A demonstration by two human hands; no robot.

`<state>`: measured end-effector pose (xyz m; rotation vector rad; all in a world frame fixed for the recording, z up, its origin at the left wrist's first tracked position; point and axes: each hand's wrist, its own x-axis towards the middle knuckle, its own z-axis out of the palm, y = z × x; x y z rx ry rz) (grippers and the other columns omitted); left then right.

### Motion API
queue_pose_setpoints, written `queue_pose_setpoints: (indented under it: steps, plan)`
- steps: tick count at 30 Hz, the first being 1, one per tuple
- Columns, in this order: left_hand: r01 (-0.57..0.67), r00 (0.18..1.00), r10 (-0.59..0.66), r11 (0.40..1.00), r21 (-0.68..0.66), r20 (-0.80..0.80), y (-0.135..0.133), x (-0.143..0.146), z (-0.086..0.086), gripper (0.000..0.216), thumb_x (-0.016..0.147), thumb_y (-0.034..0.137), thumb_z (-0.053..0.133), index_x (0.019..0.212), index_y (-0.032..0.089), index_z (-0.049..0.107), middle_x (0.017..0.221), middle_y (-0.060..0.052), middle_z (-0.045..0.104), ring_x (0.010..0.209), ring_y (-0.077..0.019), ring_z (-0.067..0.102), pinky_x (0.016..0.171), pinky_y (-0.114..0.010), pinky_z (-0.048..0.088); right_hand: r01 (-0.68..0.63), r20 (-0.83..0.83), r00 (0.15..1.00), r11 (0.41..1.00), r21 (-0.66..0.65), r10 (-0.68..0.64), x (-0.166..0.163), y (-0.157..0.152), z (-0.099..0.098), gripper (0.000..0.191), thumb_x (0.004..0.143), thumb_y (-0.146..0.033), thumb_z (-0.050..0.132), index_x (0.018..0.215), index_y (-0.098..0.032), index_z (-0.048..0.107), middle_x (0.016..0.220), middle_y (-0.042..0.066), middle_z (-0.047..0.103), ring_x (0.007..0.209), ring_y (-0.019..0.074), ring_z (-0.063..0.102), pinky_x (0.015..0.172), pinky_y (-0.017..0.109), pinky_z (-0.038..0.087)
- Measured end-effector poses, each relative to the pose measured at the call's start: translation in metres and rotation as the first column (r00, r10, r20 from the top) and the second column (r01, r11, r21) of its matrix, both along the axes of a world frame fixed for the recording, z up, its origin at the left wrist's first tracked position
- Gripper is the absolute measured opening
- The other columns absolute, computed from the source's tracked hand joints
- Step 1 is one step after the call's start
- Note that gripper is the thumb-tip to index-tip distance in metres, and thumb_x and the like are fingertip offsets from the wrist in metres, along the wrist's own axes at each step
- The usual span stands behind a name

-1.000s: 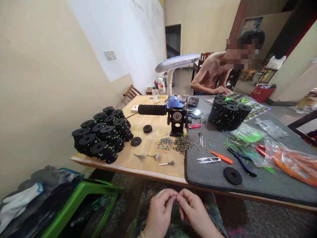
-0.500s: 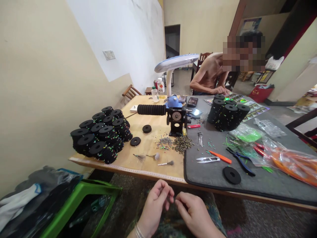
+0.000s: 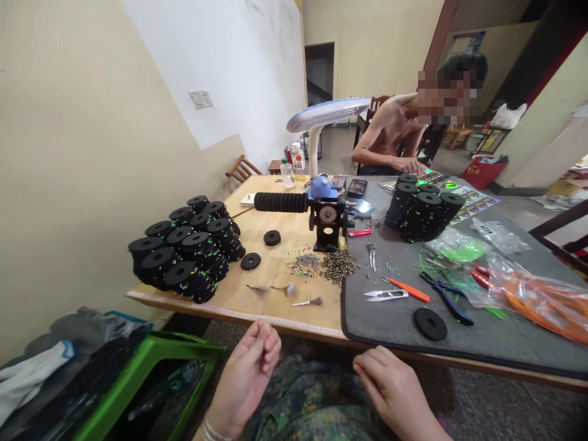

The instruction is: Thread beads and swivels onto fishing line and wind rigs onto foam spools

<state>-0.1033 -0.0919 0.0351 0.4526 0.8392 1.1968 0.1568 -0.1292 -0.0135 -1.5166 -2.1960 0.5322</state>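
Observation:
My left hand [image 3: 250, 373] is above my lap at the table's front edge, thumb pressed to curled fingers. Level with it, my right hand [image 3: 390, 380] pinches thumb against forefinger. Whatever either pinch holds is too fine to make out; a thin line may run between them. Beyond the hands lie small dark-bristled bundles [image 3: 287, 289], a white stick with a dark tuft [image 3: 309, 302], a heap of brass-and-black beads [image 3: 339, 267] and grey pellets [image 3: 307, 262]. Thread snips [image 3: 386, 296] and a black foam disc [image 3: 430, 324] rest on the grey mat [image 3: 358, 318].
Stacked black foam spools [image 3: 184, 245] stand left; more spools [image 3: 425, 208] stand right. A winder with a foam roll [image 3: 281, 203] and a lamp [image 3: 316, 147] are mid-table. Pliers [image 3: 448, 300], an orange-handled tool [image 3: 408, 290] and plastic bags [image 3: 542, 294] lie right. A person [image 3: 399, 135] sits opposite.
My hands have moved apart, the left one to the left and slightly up, the right one to the right. Both stay pinched. The table's things have not moved.

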Motion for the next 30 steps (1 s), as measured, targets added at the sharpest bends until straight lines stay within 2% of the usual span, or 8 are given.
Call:
queue_pose_setpoints:
  steps: [3,7,15,21,25,30]
  plan:
    - [0.007,1.0,-0.007,0.999,0.034,-0.021,-0.005,0.003,0.008,0.03,0.074,0.03,0.074,0.068,0.017,0.048,0.061,0.006,0.045,0.051,-0.0046,0.036,0.046,-0.016,0.029,0.037,-0.008,0.999,0.999,0.02,-0.036,0.004,-0.002,-0.003,0.024,0.092,-0.025,0.044,0.091,-0.024,0.068,0.082,0.007,0.071,0.078,0.022,0.061,0.068,0.031,0.044]
    - [0.082,0.979,-0.064,0.993,0.084,-0.194,-0.014,0.019,0.013,0.031,0.079,0.037,0.068,0.067,0.017,0.048,0.06,0.004,0.048,0.051,-0.006,0.038,0.047,-0.018,0.031,0.07,-0.022,0.997,0.997,0.035,-0.069,0.005,-0.002,-0.009,0.025,0.09,-0.023,0.047,0.1,-0.024,0.07,0.091,0.007,0.075,0.082,0.0234,0.065,0.072,0.033,0.048]
    - [0.293,0.857,-0.164,0.935,0.199,-0.488,-0.023,0.04,0.017,0.03,0.086,0.041,0.057,0.07,0.017,0.053,0.063,0.001,0.053,0.055,-0.0097,0.049,0.052,-0.021,0.04,0.115,-0.066,0.991,0.993,0.0,-0.114,0.009,-0.008,-0.006,0.032,0.089,-0.018,0.043,0.107,-0.019,0.07,0.098,0.01,0.074,0.088,0.022,0.069,0.078,0.031,0.054]
    - [0.227,0.866,-0.1,0.952,0.206,-0.49,-0.022,0.029,0.014,0.027,0.089,0.039,0.054,0.071,0.018,0.052,0.063,0.002,0.052,0.055,-0.009,0.048,0.051,-0.02,0.039,0.178,-0.137,0.973,0.983,-0.052,-0.184,0.017,-0.008,-0.017,0.028,0.086,-0.022,0.049,0.099,-0.022,0.073,0.095,0.009,0.076,0.086,0.024,0.071,0.077,0.033,0.056]
    - [0.245,0.854,-0.121,0.951,0.186,-0.506,-0.023,0.026,0.013,0.028,0.088,0.04,0.055,0.071,0.018,0.052,0.063,0.002,0.052,0.055,-0.0095,0.049,0.051,-0.02,0.04,0.223,-0.26,0.938,0.974,-0.051,-0.228,0.018,-0.011,-0.015,0.025,0.087,-0.029,0.051,0.097,-0.023,0.073,0.094,0.009,0.076,0.085,0.0244,0.071,0.076,0.033,0.057]
    - [0.307,0.787,-0.14,0.934,0.183,-0.601,-0.028,0.028,0.014,0.03,0.087,0.042,0.053,0.071,0.017,0.054,0.064,0.0,0.054,0.055,-0.0108,0.051,0.049,-0.02,0.041,0.181,-0.51,0.83,0.974,-0.138,-0.226,0.002,-0.013,0.009,0.023,0.088,-0.033,0.054,0.103,-0.024,0.07,0.098,0.009,0.075,0.09,0.0239,0.07,0.08,0.033,0.057]
